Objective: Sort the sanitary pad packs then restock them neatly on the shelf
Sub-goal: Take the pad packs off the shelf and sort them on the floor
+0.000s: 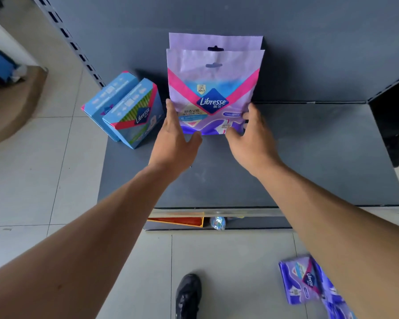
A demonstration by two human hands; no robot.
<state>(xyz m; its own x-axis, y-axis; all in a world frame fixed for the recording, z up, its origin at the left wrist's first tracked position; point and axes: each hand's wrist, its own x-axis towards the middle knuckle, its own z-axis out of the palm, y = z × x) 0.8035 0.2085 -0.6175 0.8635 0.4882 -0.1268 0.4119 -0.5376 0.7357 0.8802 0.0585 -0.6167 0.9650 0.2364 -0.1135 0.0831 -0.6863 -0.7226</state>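
Observation:
A purple Libresse pad pack (pixel 213 88) stands upright on the dark grey shelf (pixel 309 157), against the back panel. A second purple pack (pixel 214 41) stands right behind it, only its top showing. My left hand (pixel 174 143) presses the front pack's lower left side. My right hand (pixel 251 139) holds its lower right corner. Two blue Libresse boxes (pixel 127 109) lean together at the shelf's left end. More purple packs (pixel 309 282) lie on the floor at lower right, partly hidden by my right forearm.
White tiled floor (pixel 44 169) surrounds the shelf. A lower shelf lip shows an orange-red item (pixel 177 221) and a small wrapped object (pixel 217 223). My black shoe (pixel 187 295) is on the floor below. Another dark shoe (pixel 396 148) stands at the right. A slotted upright (pixel 78 49) runs at upper left.

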